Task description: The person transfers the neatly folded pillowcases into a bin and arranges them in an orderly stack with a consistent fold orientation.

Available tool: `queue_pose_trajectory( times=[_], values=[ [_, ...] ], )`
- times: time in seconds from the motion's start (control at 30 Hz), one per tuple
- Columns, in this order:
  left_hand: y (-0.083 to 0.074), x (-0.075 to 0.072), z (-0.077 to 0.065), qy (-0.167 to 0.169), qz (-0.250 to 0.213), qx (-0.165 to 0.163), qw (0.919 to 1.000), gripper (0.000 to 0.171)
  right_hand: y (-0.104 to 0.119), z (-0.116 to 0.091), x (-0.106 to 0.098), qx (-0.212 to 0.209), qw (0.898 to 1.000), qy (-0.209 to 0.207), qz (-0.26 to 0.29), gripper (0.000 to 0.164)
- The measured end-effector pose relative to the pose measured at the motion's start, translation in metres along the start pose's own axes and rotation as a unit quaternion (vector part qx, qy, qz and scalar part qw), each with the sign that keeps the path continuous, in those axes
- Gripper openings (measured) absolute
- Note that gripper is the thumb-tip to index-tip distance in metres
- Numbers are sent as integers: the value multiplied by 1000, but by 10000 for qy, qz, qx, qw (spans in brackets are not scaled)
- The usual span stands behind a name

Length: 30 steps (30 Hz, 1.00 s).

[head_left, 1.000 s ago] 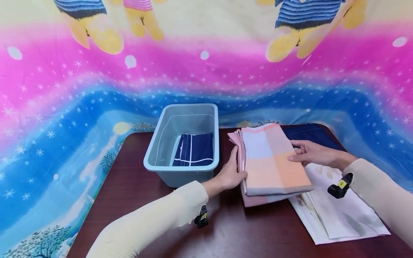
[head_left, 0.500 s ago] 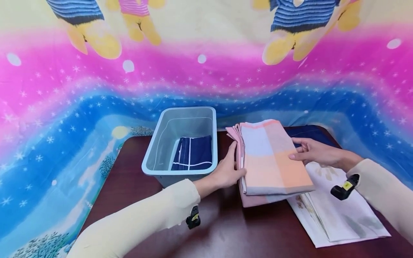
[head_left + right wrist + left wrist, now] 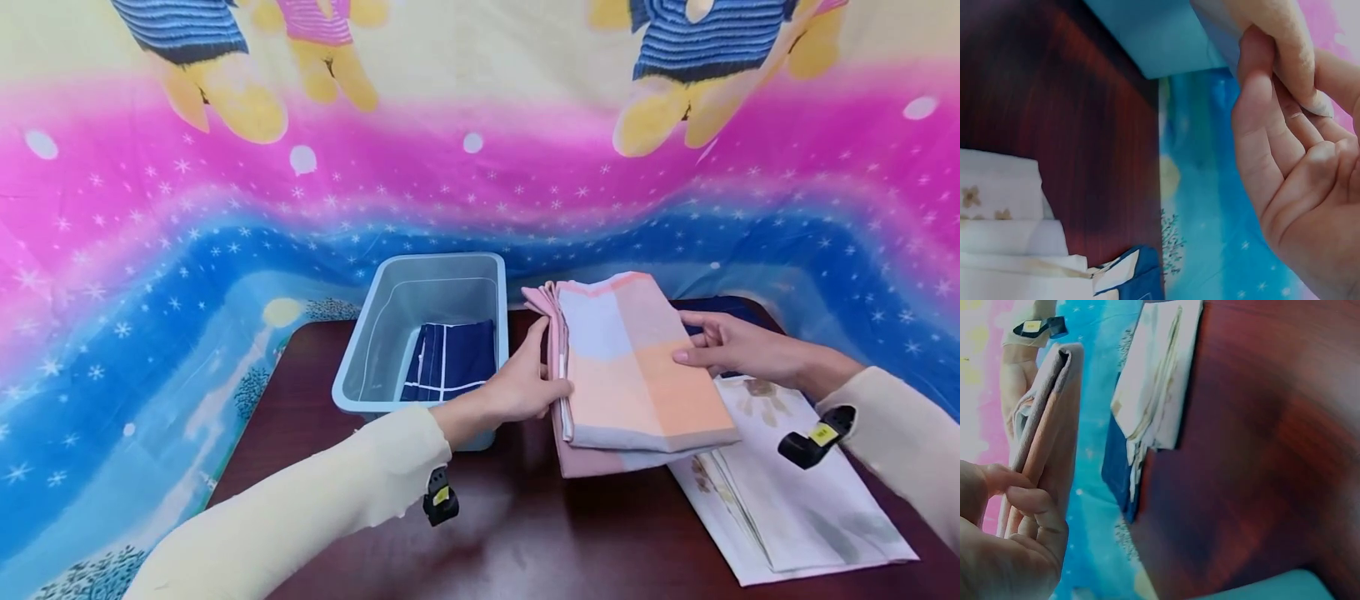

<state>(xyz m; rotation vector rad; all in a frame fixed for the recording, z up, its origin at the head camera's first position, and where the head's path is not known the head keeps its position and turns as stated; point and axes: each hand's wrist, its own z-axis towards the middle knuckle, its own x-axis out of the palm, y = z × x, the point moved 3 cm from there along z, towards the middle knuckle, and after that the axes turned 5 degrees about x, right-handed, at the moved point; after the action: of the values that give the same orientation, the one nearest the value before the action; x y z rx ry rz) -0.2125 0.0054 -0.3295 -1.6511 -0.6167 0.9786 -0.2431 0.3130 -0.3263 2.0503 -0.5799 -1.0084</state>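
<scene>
In the head view, a folded checked cloth (image 3: 637,367) in peach, pink and pale lilac is held up over the table. My left hand (image 3: 519,385) grips its left folded edges, thumb in front and fingers behind. On the opposite edge, my right hand (image 3: 742,346) pinches the cloth between thumb and fingers. The left wrist view shows the cloth's layered edge (image 3: 1060,431) pinched by the left fingertips. In the right wrist view, the right hand (image 3: 1297,175) has curled fingers at the cloth's edge (image 3: 1291,50).
Left of the cloth stands a grey-blue plastic bin (image 3: 431,292) with a folded navy cloth (image 3: 468,358) with white lines inside. A folded white floral cloth (image 3: 802,500) lies at the right of the dark red table (image 3: 480,533). Behind it is a dark blue cloth (image 3: 731,307).
Both hands have raised the checked cloth slightly, keeping their grip. The head view has shifted a little. The bin and the white cloth stay in place.
</scene>
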Motion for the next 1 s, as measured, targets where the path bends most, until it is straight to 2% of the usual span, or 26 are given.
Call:
queue_pose_trajectory(
  times=[0.07,0.17,0.43,0.6,0.73,1.0],
  values=[
    [-4,-5,-2,89,-205,-32,9997,93,5,-1,1,-46,10000,-26,11,84],
    [-7,-15,-5,160,-248,-113,9995,95,13,-3,3,-82,9999,-65,-13,84],
    [-15,-43,-8,159,441,-38,9989,93,31,-1,19,-275,9988,-256,298,83],
    [-15,-60,-14,251,503,-202,9982,92,43,2,28,-239,9984,-333,381,89],
    [-15,-72,-19,368,570,-163,9976,93,50,6,33,-223,9979,-334,505,87],
    [-20,-91,-26,255,678,-31,9974,92,64,17,39,-677,9948,-420,635,74]
  ],
)
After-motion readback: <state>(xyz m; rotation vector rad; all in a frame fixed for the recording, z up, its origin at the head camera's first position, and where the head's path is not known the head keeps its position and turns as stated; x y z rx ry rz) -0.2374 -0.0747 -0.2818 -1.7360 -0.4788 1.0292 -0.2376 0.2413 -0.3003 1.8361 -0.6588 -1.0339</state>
